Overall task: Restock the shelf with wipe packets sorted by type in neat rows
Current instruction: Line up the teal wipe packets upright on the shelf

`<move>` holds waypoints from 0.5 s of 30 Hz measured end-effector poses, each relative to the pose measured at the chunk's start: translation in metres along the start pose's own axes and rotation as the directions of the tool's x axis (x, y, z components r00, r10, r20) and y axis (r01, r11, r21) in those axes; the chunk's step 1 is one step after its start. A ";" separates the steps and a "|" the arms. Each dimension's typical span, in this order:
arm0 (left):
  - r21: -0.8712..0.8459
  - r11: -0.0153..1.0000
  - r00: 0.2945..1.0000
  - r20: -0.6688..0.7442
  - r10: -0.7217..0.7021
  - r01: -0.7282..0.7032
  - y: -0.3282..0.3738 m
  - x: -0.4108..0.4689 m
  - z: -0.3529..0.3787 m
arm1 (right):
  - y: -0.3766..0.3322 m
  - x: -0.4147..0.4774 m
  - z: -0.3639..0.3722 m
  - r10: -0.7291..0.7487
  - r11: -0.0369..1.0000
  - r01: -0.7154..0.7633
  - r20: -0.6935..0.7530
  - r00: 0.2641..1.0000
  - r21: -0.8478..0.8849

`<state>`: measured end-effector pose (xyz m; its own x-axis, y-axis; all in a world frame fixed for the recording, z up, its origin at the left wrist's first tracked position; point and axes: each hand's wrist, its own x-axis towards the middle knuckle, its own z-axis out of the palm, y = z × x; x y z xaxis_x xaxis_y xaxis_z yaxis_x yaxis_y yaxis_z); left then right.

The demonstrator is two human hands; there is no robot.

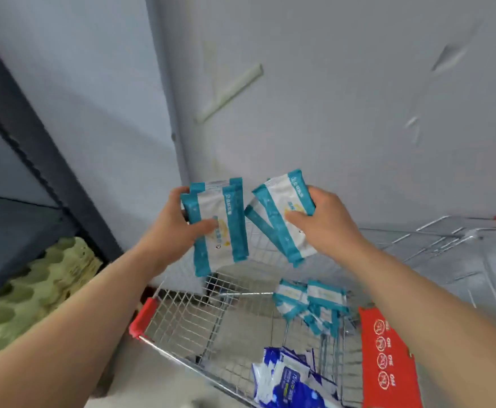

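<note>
Your left hand (179,223) and right hand (324,220) each clutch a stack of teal packets (217,219) above the cart (182,316), beside the shelf (35,148), and the slick, fanned right-hand stack could slide apart and drop.

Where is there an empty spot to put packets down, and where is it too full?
The trolley's bare wire floor is free between its left wire wall and the teal packet pile. The dark shelf board above the egg trays looks bare too. The trolley's right side is crowded: the teal packet pile, then blue packets nearer you.
</note>
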<state>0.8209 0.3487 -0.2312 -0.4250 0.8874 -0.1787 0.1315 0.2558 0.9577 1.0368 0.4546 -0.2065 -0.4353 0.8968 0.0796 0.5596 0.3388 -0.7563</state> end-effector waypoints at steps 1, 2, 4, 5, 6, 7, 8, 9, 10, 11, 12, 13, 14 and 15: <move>-0.012 0.999 0.999 -0.032 0.031 -0.032 0.014 -0.016 -0.018 | -0.027 -0.002 -0.003 -0.044 0.999 0.044 0.016 0.999 -0.001; -0.014 0.998 0.996 -0.065 0.058 -0.060 0.026 -0.032 -0.036 | -0.054 -0.003 -0.005 -0.082 0.997 0.082 0.029 0.996 0.000; -0.014 0.995 0.986 -0.138 0.095 -0.098 0.048 -0.063 -0.074 | -0.108 -0.007 -0.003 -0.159 0.987 0.159 0.055 0.986 0.013; -0.021 0.994 0.979 -0.175 0.101 -0.106 0.057 -0.076 -0.092 | -0.134 -0.008 0.000 -0.197 0.980 0.196 0.067 0.978 0.017; -0.023 0.994 0.971 -0.218 0.102 -0.109 0.066 -0.090 -0.112 | -0.160 -0.010 0.004 -0.236 0.972 0.235 0.078 0.969 0.023; -0.032 0.993 0.959 -0.262 0.104 -0.116 0.074 -0.103 -0.131 | -0.186 -0.013 0.008 -0.274 0.962 0.272 0.088 0.958 0.029; -0.045 0.991 0.946 -0.303 0.110 -0.130 0.082 -0.115 -0.152 | -0.212 -0.015 0.014 -0.312 0.950 0.310 0.096 0.945 0.036; -0.057 0.987 0.931 -0.344 0.119 -0.148 0.089 -0.128 -0.172 | -0.237 -0.018 0.021 -0.346 0.938 0.344 0.104 0.932 0.042; -0.061 0.985 0.914 -0.386 0.127 -0.163 0.096 -0.140 -0.193 | -0.262 -0.022 0.029 -0.378 0.926 0.375 0.113 0.919 0.047; -0.060 0.983 0.895 -0.426 0.131 -0.172 0.101 -0.151 -0.214 | -0.287 -0.025 0.037 -0.411 0.912 0.407 0.121 0.904 0.052; -0.058 0.982 0.877 -0.462 0.133 -0.179 0.106 -0.163 -0.236 | -0.311 -0.030 0.047 -0.442 0.897 0.438 0.133 0.887 0.057; -0.059 0.980 0.859 -0.494 0.137 -0.191 0.109 -0.173 -0.258 | -0.336 -0.034 0.058 -0.471 0.882 0.466 0.145 0.870 0.069; -0.058 0.977 0.841 -0.521 0.146 -0.205 0.112 -0.184 -0.280 | -0.360 -0.039 0.069 -0.498 0.867 0.490 0.157 0.853 0.086; -0.050 0.975 0.823 -0.546 0.154 -0.215 0.113 -0.194 -0.304 | -0.384 -0.044 0.083 -0.521 0.854 0.511 0.166 0.837 0.102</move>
<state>0.6462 0.0889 -0.0195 -0.8189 0.5605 0.1231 0.1749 0.0396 0.9838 0.7826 0.2618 0.0267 -0.7733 0.5269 0.3527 0.1834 0.7183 -0.6711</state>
